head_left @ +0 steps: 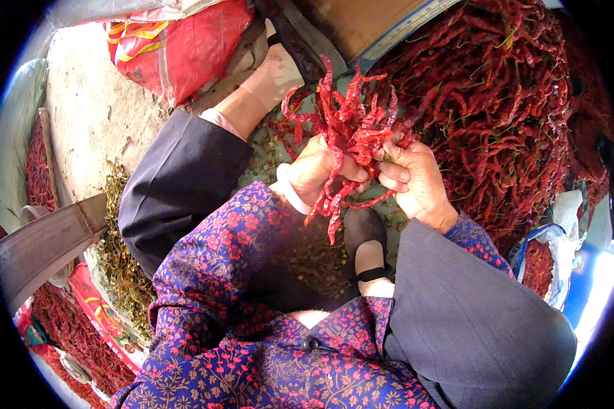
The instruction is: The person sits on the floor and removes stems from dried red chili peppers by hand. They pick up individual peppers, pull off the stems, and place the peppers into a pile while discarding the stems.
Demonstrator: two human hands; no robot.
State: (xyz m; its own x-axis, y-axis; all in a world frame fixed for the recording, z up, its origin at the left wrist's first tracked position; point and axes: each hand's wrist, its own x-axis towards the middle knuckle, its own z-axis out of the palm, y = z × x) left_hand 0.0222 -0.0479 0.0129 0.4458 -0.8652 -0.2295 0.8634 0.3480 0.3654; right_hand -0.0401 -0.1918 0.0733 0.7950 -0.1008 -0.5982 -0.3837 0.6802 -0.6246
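Observation:
A bunch of dried red chillies fans upward and droops between my two hands. My left hand, with a pale bangle at the wrist, is closed round the lower part of the bunch. Close beside it, my right hand pinches at the bunch's right side, thumb and fingers pressed together near a greenish stem end. Exactly which chilli lies between those fingers is partly hidden. Some chillies hang below my left hand, above my dark shoe.
A large heap of dried red chillies lies to the right, beside a cardboard box. Dry stems are piled at left, near a grey curved band. A red plastic sack sits at upper left. An open white bag stands at right.

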